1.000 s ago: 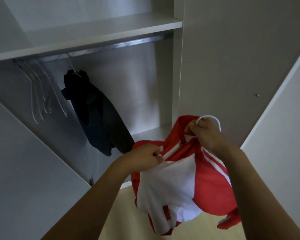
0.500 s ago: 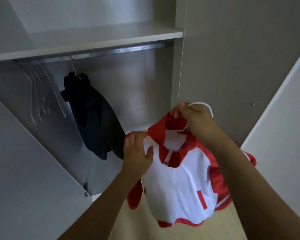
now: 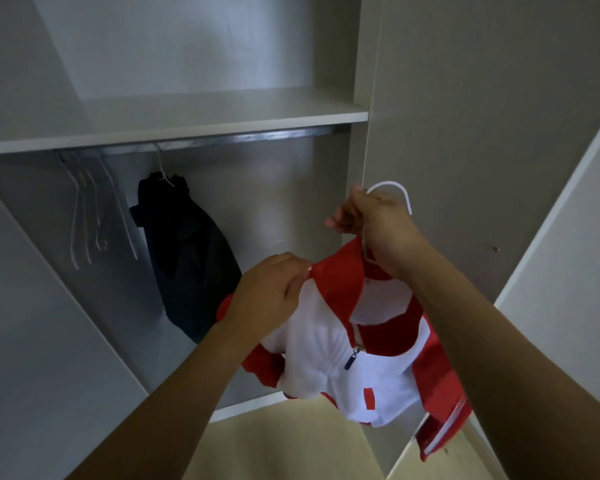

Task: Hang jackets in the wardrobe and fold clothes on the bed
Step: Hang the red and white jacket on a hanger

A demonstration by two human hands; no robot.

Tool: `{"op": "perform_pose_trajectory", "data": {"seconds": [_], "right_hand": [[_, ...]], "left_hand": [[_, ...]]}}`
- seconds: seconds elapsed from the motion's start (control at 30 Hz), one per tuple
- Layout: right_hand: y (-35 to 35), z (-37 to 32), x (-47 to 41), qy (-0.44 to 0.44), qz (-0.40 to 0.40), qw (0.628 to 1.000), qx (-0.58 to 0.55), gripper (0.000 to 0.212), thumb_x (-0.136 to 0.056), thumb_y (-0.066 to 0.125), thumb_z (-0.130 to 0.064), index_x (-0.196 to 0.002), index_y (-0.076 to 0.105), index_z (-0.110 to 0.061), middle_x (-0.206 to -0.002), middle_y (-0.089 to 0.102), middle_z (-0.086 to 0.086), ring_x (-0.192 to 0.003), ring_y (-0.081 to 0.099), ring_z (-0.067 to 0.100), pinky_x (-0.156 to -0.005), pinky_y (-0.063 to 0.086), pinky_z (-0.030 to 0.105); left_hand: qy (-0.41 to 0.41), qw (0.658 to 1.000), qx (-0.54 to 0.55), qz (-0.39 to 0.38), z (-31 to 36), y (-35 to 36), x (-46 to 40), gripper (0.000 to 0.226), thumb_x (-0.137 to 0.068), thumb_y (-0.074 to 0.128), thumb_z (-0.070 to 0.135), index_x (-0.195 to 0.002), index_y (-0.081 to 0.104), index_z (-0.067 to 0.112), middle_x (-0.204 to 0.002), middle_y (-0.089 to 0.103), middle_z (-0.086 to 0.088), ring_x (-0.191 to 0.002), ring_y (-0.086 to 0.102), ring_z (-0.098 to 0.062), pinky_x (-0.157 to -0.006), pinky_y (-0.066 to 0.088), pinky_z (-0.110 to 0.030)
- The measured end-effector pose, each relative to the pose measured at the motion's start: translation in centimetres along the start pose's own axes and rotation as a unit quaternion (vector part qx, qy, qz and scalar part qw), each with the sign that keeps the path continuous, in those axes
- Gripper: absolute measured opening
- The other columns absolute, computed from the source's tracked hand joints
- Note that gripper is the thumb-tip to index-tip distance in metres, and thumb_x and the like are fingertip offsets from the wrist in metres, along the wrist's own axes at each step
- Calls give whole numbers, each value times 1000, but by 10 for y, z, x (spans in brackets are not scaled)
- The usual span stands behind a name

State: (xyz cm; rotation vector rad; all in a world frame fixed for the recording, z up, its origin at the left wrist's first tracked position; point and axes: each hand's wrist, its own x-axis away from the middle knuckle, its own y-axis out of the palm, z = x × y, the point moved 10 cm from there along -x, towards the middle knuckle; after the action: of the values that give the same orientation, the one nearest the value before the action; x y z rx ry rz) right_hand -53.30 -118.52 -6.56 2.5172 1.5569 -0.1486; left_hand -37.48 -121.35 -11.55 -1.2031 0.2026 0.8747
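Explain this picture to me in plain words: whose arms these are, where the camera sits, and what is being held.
There is no machine here: a person wears a camera on the head, looking forward and down at their own arms. The right hand grips a white hanger by its neck. A red and white jacket hangs from it. The left hand pinches the jacket's shoulder. In front is an open wardrobe with a metal rail; a dark jacket and some bare hangers hang there.
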Motion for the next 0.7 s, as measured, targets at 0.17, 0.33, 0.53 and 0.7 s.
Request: {"op": "perform_pose_trajectory", "data": {"seconds": [0.17, 0.33, 0.53, 0.7], "right_hand": [[39, 6, -18, 48, -14, 997, -52, 48, -105, 36, -18, -58, 38, -12, -45, 54, -3, -50, 64, 11, -67, 48, 28], [119, 36, -21, 78, -101, 992, 19, 47, -104, 39, -21, -59, 45, -10, -65, 57, 6, -83, 62, 30, -82, 46, 35], [165, 60, -49, 139, -110, 960, 215, 33, -100, 46, -21, -79, 62, -1, -107, 65, 30, -94, 63, 36, -93, 51, 42], [186, 70, -84, 128, -155, 923, 327, 14, -97, 42, -9, -93, 55, -8, -81, 52, 9, -59, 41, 11, -52, 36, 21]], "left_hand": [[-225, 961, -9, -160, -107, -21, 54, 16, -100, 52, 28, -84, 57, 27, -73, 62, 5, -70, 62, -13, -66, 49, -28], [-347, 883, -3, -317, -149, -21, 112, 23, -97, 49, 26, -109, 67, 19, -97, 66, 8, -82, 62, -5, -79, 49, -20], [-399, 897, 105, -161, -153, -28, 135, 26, -92, 43, 2, -94, 68, -5, -80, 68, -16, -69, 65, -15, -64, 49, -13], [-443, 875, 164, -107, -159, -18, 112, 25, -94, 42, 2, -78, 60, -3, -59, 50, -3, -50, 49, -11, -50, 41, -15]]}}
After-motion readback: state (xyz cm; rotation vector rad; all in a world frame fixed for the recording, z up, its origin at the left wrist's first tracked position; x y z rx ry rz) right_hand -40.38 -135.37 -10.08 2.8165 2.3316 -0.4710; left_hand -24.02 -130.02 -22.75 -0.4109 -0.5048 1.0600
